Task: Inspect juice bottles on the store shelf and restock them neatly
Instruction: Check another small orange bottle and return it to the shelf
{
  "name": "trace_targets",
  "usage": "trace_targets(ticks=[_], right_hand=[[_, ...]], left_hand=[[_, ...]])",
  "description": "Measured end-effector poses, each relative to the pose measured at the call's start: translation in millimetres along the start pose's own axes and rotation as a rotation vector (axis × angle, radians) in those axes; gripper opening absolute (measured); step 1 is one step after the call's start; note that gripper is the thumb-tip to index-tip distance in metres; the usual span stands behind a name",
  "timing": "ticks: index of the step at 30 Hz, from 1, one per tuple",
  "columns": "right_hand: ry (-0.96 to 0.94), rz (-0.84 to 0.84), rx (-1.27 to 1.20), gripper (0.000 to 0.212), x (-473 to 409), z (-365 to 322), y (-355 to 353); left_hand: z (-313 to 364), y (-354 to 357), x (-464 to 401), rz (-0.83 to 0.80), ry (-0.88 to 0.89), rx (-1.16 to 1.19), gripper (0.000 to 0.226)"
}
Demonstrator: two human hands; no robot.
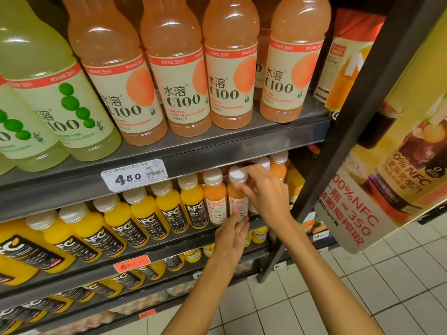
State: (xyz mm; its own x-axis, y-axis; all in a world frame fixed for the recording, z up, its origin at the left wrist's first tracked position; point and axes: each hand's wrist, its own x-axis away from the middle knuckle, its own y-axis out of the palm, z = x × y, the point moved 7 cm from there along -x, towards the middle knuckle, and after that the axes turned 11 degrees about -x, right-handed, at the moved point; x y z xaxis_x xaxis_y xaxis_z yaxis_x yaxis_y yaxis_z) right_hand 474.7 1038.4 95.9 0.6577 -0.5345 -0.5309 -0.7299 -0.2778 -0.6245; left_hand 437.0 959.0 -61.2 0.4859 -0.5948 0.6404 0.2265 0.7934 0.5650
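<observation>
A small orange NFC juice bottle (237, 189) with a white cap stands at the front of the middle shelf (169, 247), near its right end. My right hand (263, 189) grips its neck and shoulder just below the cap. My left hand (232, 235) is under it with fingers apart, the fingertips touching the bottle's lower label. A matching orange NFC bottle (215, 197) stands upright just to its left. Further left runs a row of yellow NFC bottles (145, 213) with black labels.
The upper shelf (217, 151) carries tall pink C100 bottles (229, 68) and green C100 bottles (55, 97), with a 4.50 price tag (134, 175) on its edge. A dark upright post (350, 131) and a hanging poster (387, 177) stand to the right. Lower shelves hold more yellow bottles; white floor tiles lie below.
</observation>
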Motion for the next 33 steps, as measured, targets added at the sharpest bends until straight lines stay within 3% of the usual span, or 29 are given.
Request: trace_targets(ticks=[4, 8, 12, 16, 22, 26, 30, 33], right_hand=[[-0.007, -0.004, 0.01, 0.021, -2, 2, 5], [-0.015, -0.015, -0.04, 0.019, -1, 4, 3], [0.054, 0.126, 0.041, 0.018, 1, 16, -16], [0.14, 0.076, 0.111, 0.023, 2, 32, -12], [0.123, 0.177, -0.003, 0.036, 18, 31, -19], [0.116, 0.164, -0.297, 0.034, 28, 23, -22], [0.1, 0.224, -0.413, 0.033, 37, 7, -39], [0.143, 0.248, -0.598, 0.035, 37, -10, -53]], left_hand=[[1, 1, -4, 0.008, -0.001, 0.046, 0.017], [3, 1, -7, 0.016, 0.011, 0.06, 0.042], [3, -3, 4, -0.02, 0.08, -0.082, 0.054], [3, -4, 18, -0.093, 0.137, -0.231, 0.055], [15, 0, 32, -0.116, 0.285, -0.584, 0.033], [19, -1, 40, -0.137, 0.348, -0.732, 0.027], [23, 1, 55, -0.183, 0.416, -0.874, 0.021], [23, 5, 71, -0.291, 0.429, -0.904, 0.044]])
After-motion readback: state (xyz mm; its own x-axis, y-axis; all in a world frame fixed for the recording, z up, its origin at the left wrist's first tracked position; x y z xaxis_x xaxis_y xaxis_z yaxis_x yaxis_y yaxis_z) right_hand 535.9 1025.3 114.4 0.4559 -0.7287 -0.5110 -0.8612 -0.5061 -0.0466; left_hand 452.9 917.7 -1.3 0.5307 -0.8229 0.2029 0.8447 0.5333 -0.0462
